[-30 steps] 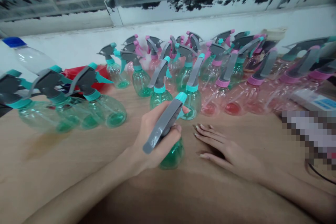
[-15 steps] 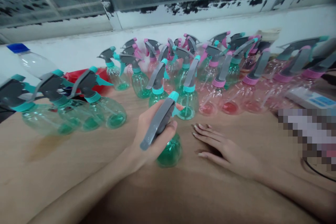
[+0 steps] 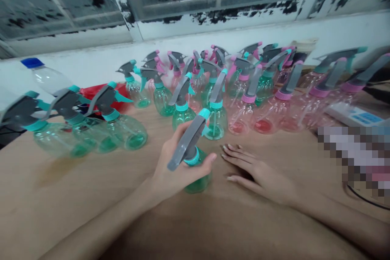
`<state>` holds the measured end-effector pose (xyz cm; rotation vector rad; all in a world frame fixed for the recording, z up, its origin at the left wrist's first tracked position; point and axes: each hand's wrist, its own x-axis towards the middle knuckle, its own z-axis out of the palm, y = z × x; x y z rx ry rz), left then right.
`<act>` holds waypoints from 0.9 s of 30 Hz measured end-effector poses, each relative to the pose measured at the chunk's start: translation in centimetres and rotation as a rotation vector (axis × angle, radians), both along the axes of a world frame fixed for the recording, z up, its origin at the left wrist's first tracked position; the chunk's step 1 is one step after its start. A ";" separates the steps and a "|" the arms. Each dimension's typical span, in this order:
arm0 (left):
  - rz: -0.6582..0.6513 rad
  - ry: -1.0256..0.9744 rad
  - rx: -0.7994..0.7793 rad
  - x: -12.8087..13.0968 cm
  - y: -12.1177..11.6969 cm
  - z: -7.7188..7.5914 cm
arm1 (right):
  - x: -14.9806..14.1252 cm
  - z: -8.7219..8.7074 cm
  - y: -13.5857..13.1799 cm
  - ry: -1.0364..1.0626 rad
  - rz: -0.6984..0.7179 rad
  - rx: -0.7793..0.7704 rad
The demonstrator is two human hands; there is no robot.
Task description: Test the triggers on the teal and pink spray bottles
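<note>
Near the table's front stands a green spray bottle (image 3: 198,185) with a grey trigger head and turquoise collar and nozzle. My left hand (image 3: 172,166) is curled around it just below the head, its thumb stretched across the bottle's front and its other fingers partly hidden behind the head. To the right, my right hand (image 3: 262,172) lies palm down on the tabletop, holding nothing, with its fingers stretched out. Just beyond the held bottle is another green spray bottle (image 3: 216,120), and beside that one stands a pink spray bottle (image 3: 239,124).
Several green spray bottles (image 3: 135,136) stand in a row on the left. Many more, pink and green, crowd the back and right. A red object (image 3: 120,93) and a clear bottle with a blue cap (image 3: 32,63) are at the back left. A white device (image 3: 350,113) lies on the right.
My left thumb has moved down from the bottle's neck and stretched out over its body, so the turquoise collar now shows. My right hand stays flat on the table. The view has shifted slightly.
</note>
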<state>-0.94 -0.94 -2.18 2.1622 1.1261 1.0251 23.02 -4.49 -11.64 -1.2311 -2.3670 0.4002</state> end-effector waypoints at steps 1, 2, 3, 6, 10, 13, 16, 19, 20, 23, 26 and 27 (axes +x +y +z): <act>0.020 0.023 -0.016 -0.1 -0.1 -0.1 | 0.0 0.0 0.0 -0.008 0.002 0.001; 0.035 0.037 -0.020 -0.2 -0.3 -0.2 | 0.0 0.1 0.0 -0.015 0.003 0.003; 0.045 0.039 -0.008 -0.3 -0.5 -0.3 | 0.0 0.2 0.1 -0.022 0.003 0.005; 0.036 0.035 0.054 -0.8 -1.0 -0.2 | -0.1 0.9 0.4 -0.032 0.003 0.014; 0.023 0.062 0.073 -2.0 -1.6 -0.2 | -1.0 3.1 1.4 -0.067 -0.008 0.012; 0.050 0.067 0.094 -3.4 -2.0 -0.3 | -2.6 5.8 2.5 -0.039 -0.068 0.085; 0.107 0.093 0.121 -5.3 -2.3 -0.2 | -4.8 8.4 3.5 0.042 -0.157 0.129; 0.205 0.131 0.120 -7.7 -2.1 -0.3 | -7.1 10.0 4.5 0.107 -0.231 0.158; 0.245 0.138 0.114 -8.5 -1.9 -0.3 | -7.7 10.2 4.9 0.115 -0.253 0.167; 0.333 0.149 0.107 -10.4 -0.5 -0.6 | -9.3 10.2 6.0 0.145 -0.305 0.177; 0.359 0.120 0.149 -11.3 1.4 -0.7 | -10.3 9.6 7.0 0.209 -0.335 0.172; 0.354 0.116 0.156 -11.3 1.9 -0.7 | -10.6 9.4 7.3 0.225 -0.346 0.166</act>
